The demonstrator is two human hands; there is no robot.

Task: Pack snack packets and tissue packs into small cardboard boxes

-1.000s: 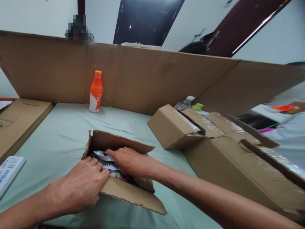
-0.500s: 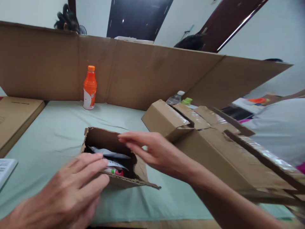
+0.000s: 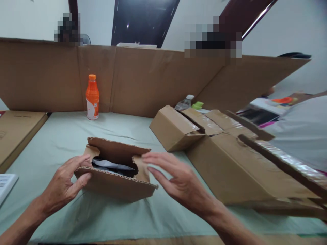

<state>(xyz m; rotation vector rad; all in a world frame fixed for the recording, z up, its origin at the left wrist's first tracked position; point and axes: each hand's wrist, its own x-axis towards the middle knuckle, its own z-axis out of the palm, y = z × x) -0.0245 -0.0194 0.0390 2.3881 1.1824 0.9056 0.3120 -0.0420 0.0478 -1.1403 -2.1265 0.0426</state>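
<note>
Carton [image 3: 116,187], one, small and open at the top, sits on the pale green tablecloth [image 3: 63,132] between the person's two hands, nearer the front edge than the back. Four flaps show around its mouth: the long far one and the long near one, plus two short end flaps with curved notches. Inside lies at least one pale grey packet [image 3: 113,165], with something darker against it that is too shaded to count. The left hand [image 3: 62,180] is at the carton's left end, thumb on the near flap and fingers by the left end flap, partly curled around that corner; whether it pinches the cardboard, I cannot tell. The right hand [image 3: 173,172] is spread, its thumb well away from the fingers and nothing between them, the fingertips at the right end flap. Behind stands one upright orange drink bottle [image 3: 92,98], just before one folded cardboard screen [image 3: 153,78]. To the right are bulkier taped cardboard boxes [image 3: 230,166], overlapping too much to count, with one white-capped clear bottle [image 3: 183,103] and one green cap [image 3: 198,105] behind them. One flat cardboard box [image 3: 22,136] and one white box [image 3: 6,185], both cut off by the frame, lie at left.
</note>
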